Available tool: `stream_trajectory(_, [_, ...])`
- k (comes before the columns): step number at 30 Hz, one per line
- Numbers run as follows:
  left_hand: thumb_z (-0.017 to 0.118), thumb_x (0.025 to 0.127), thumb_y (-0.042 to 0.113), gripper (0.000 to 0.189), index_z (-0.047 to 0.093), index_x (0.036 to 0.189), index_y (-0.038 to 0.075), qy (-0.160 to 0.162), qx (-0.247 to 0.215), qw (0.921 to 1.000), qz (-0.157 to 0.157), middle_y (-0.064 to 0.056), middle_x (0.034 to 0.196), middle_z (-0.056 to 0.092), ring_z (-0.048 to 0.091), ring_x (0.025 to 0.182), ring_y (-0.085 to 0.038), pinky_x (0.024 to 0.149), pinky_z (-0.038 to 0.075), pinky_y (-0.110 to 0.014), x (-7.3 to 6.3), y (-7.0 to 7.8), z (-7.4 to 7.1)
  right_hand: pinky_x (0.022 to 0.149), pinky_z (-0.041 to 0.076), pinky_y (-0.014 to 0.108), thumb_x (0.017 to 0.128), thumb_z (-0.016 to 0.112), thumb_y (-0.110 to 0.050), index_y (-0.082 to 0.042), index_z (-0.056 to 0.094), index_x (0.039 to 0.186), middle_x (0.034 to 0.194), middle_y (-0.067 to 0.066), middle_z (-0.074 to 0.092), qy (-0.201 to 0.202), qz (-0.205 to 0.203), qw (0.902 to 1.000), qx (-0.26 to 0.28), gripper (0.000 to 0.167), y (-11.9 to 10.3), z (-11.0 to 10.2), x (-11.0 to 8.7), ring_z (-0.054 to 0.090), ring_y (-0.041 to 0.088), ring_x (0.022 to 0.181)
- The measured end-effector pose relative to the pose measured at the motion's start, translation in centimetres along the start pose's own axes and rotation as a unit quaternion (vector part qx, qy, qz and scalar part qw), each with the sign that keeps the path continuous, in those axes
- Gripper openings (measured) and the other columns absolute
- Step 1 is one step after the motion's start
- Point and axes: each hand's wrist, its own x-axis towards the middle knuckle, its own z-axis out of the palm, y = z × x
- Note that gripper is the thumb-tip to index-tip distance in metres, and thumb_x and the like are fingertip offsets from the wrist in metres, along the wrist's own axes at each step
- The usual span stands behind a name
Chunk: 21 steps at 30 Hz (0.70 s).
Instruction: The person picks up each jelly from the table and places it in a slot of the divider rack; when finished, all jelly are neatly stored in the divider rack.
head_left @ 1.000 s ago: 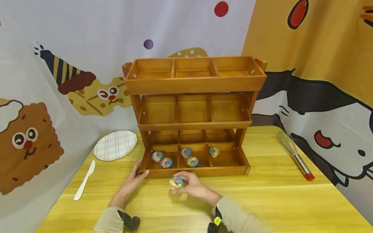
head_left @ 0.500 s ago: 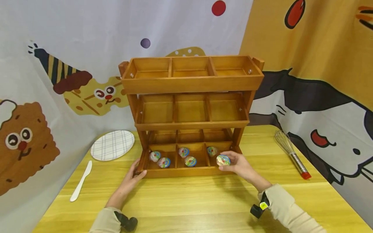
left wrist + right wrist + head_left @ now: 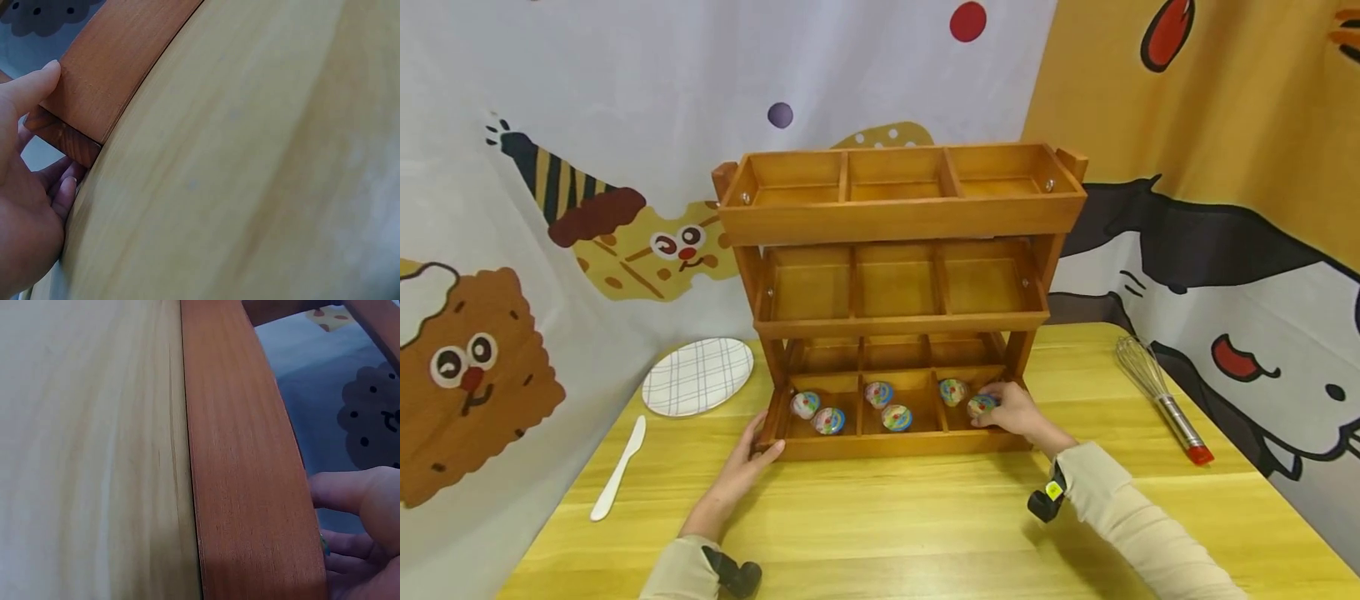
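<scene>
A wooden rack (image 3: 895,218) with three divided tiers stands on the table. My left hand (image 3: 741,471) grips the front left corner of its bottom tier; in the left wrist view the thumb lies on the front board (image 3: 112,69) and the other fingers curl at the side. My right hand (image 3: 1017,412) reaches into the bottom right compartment and pinches a small jelly cup (image 3: 981,405) with a printed lid. Left of it sits another jelly cup (image 3: 953,392). Two cups (image 3: 897,417) lie in the middle compartment and two cups (image 3: 828,421) in the left one. The right wrist view mostly hides the held cup behind the front board.
To the left are a white checked plate (image 3: 697,377) and a white plastic knife (image 3: 619,471). A whisk (image 3: 1165,402) with a red handle end lies at the right. Printed cloth (image 3: 880,67) hangs behind the table (image 3: 880,517).
My right hand has carried the jelly cup from in front of the rack rightward, then over the front board into the bottom right compartment. The left hand has stayed at the corner.
</scene>
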Motion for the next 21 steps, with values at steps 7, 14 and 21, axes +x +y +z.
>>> stream_trajectory(7, [0.052, 0.089, 0.033, 0.069, 0.010, 0.142, 0.024, -0.005, -0.004, 1.0000, -0.006, -0.019, 0.140, 0.029, 0.039, 0.117, -0.032, 0.093, 0.038, -0.043, 0.17, -0.26, 0.09, 0.071, 0.049, 0.031, 0.068, 0.075, -0.020, 0.001, 0.057, 0.113, 0.103, 0.017, 0.064, -0.019, -0.013, 0.9996, -0.018, 0.053, 0.25, 0.19, 0.70, 0.060, 0.022, 0.086])
stream_trajectory(14, [0.052, 0.089, 0.031, 0.070, 0.009, 0.143, 0.022, -0.007, -0.010, 0.9998, -0.013, -0.020, 0.142, 0.026, 0.038, 0.119, -0.033, 0.092, 0.039, -0.042, 0.04, 0.01, -0.02, 0.068, 0.047, 0.030, 0.071, 0.073, -0.020, 0.002, 0.057, 0.111, 0.096, 0.014, 0.065, -0.038, -0.028, 0.9976, -0.051, 0.048, 0.26, -0.16, 0.62, 0.059, 0.019, 0.081])
stream_trajectory(21, [0.050, 0.089, 0.034, 0.070, 0.007, 0.143, 0.025, -0.012, -0.011, 0.9999, -0.005, -0.019, 0.143, 0.023, 0.035, 0.122, -0.034, 0.099, 0.031, -0.050, 0.16, -0.28, -0.01, 0.065, 0.047, 0.030, 0.074, 0.067, -0.014, 0.005, 0.054, 0.115, 0.093, 0.013, 0.062, -0.053, -0.020, 0.9952, -0.080, 0.046, -0.04, -0.21, 0.45, 0.058, 0.019, 0.078])
